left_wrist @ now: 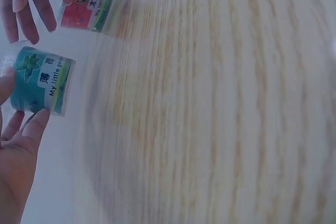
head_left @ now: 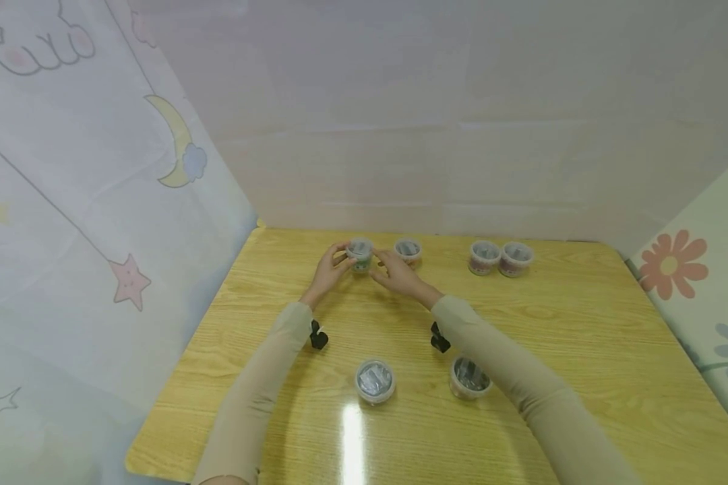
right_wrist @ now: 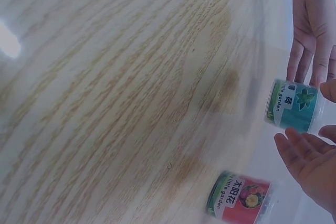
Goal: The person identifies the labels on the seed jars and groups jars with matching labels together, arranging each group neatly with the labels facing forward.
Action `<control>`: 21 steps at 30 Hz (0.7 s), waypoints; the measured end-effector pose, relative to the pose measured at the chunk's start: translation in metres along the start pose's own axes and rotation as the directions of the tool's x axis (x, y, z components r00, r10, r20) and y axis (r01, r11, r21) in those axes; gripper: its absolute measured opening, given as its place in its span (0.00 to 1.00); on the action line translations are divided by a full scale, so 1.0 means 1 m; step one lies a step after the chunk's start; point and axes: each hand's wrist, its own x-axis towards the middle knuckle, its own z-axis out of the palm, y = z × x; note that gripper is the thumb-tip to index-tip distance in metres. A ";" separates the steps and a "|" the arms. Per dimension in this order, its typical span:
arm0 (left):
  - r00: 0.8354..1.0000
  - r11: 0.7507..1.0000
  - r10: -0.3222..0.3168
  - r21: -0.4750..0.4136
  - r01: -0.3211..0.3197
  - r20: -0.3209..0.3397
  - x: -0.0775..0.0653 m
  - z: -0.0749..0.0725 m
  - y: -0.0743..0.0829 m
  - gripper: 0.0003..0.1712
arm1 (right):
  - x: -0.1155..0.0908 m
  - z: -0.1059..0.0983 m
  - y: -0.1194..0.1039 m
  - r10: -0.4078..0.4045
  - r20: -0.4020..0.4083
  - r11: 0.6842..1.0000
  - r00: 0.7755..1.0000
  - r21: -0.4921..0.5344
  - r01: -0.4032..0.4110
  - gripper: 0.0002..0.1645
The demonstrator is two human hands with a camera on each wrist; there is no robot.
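Observation:
A small clear-lidded tub with a teal mint label (head_left: 360, 256) is near the back edge of the table. My left hand (head_left: 329, 269) grips its left side, thumb in front and fingers behind, as the left wrist view (left_wrist: 44, 80) of the tub shows in part. Close to its right side is my right hand (head_left: 398, 275), fingers extended and spread; whether they touch the tub I cannot tell. Just behind the right hand stands a red-labelled tub (head_left: 408, 250) with a flower picture, also visible in the right wrist view as a red tub (right_wrist: 242, 199).
Two pinkish tubs (head_left: 484, 258) stand side by side at the back right. Nearer me are a silver-topped tub (head_left: 375, 382) and another tub (head_left: 470, 378) partly beside my right sleeve. The wooden table (head_left: 570, 350) meets a draped wall (head_left: 425, 168) behind.

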 end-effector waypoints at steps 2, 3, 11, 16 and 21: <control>1.000 1.000 0.014 0.018 -0.014 -0.005 0.000 0.000 0.000 0.30 | 0.001 0.001 0.000 0.005 0.003 1.000 1.000 0.004 -0.005 0.38; 1.000 0.999 0.019 0.028 -0.019 -0.009 0.000 0.000 0.001 0.30 | 0.001 0.001 0.001 0.005 0.005 1.000 1.000 0.004 -0.005 0.38; 0.998 0.999 0.030 0.046 -0.028 -0.053 0.008 0.005 -0.014 0.30 | 0.004 0.003 0.004 -0.012 0.002 1.000 1.000 0.014 0.012 0.39; 0.992 0.997 0.059 0.056 -0.053 -0.108 0.016 0.009 -0.036 0.30 | 0.006 0.005 0.007 -0.015 0.010 1.000 1.000 -0.005 0.015 0.40; 0.979 0.987 0.155 0.062 -0.148 -0.134 0.018 0.011 -0.043 0.28 | 0.007 0.005 0.007 0.000 0.027 1.000 1.000 -0.013 0.000 0.40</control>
